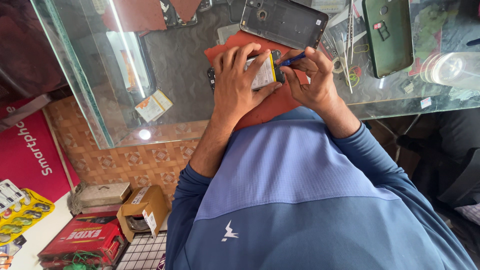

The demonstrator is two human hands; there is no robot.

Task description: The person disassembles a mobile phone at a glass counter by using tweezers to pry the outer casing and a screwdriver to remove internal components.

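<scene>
An opened phone (pixel 266 73) with a white and yellow battery showing lies on a red mat (pixel 265 107) on the glass counter (pixel 165 75). My left hand (pixel 236 82) lies over the phone's left part and holds it down. My right hand (pixel 311 80) grips a thin blue tool (pixel 292 59) whose tip points at the phone's right end. Much of the phone is hidden under my fingers.
A grey phone back cover (pixel 282 21) and a green phone cover (pixel 387 35) lie further back, with tweezers (pixel 348 45) between them. A clear round lid (pixel 452 69) is at the right. Cardboard boxes (pixel 142 210) and a red box (pixel 82 239) sit on the floor at the left.
</scene>
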